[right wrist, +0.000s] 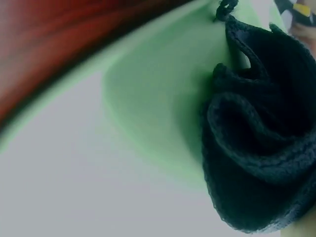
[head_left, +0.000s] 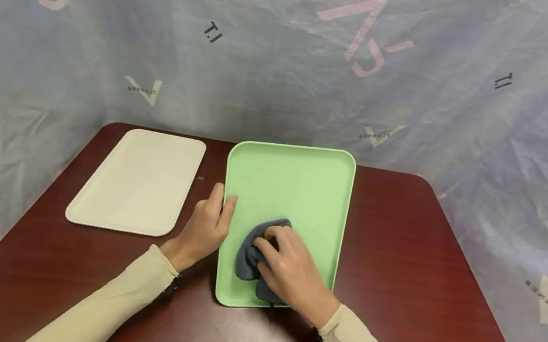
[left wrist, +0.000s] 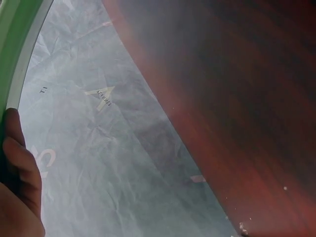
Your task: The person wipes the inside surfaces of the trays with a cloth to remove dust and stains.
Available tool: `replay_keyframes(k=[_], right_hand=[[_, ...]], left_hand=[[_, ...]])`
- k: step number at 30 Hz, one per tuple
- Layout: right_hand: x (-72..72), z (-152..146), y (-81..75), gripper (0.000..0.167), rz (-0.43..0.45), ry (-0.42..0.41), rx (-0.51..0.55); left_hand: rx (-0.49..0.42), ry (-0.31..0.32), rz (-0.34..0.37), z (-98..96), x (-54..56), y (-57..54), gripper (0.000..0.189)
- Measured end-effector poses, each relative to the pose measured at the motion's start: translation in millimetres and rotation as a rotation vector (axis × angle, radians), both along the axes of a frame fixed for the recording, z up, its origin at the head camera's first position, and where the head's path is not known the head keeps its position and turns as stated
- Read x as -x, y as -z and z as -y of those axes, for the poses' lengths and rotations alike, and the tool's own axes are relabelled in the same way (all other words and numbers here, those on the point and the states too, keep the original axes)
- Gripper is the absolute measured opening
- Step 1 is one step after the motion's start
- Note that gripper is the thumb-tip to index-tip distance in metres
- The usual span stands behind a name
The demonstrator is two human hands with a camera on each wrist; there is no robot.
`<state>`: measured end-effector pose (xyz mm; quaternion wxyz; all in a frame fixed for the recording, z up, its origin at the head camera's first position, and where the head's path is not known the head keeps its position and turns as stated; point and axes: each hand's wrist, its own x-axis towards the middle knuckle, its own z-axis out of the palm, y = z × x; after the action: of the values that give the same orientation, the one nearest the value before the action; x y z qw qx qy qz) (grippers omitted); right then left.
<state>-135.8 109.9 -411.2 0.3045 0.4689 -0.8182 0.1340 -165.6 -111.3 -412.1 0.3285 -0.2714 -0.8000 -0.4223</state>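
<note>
A light green rectangular tray (head_left: 293, 186) is held tilted up over the table, its inner face toward me. My left hand (head_left: 207, 223) grips its left rim, thumb on the front; in the left wrist view the curled fingers (left wrist: 29, 173) show at the rim. Bunched in my right hand (head_left: 294, 265) is a dark blue-grey cloth (head_left: 250, 256), pressed against the lower middle of the tray. Folds of the cloth (right wrist: 256, 148) and a small cord loop (right wrist: 226, 9) fill the right side of the right wrist view.
A white rectangular tray (head_left: 142, 181) lies flat on the dark red-brown table (head_left: 399, 260) at the back left. Grey plastic sheeting (head_left: 267, 75) with printed letters hangs behind and along both sides of the table.
</note>
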Motion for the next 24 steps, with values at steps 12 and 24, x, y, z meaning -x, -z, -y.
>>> replay_keyframes(k=[12,24], right_hand=[[2.3,41,-5.6,0.029,-0.048,-0.07,-0.031],[-3.1,44,2.1,0.031,-0.043,-0.092,-0.066]], left_hand=[[0.007,-0.044,-0.036,-3.5,-1.0,1.6,0.014],[0.003,-0.042,-0.014,0.7,-3.0,2.6,0.016]])
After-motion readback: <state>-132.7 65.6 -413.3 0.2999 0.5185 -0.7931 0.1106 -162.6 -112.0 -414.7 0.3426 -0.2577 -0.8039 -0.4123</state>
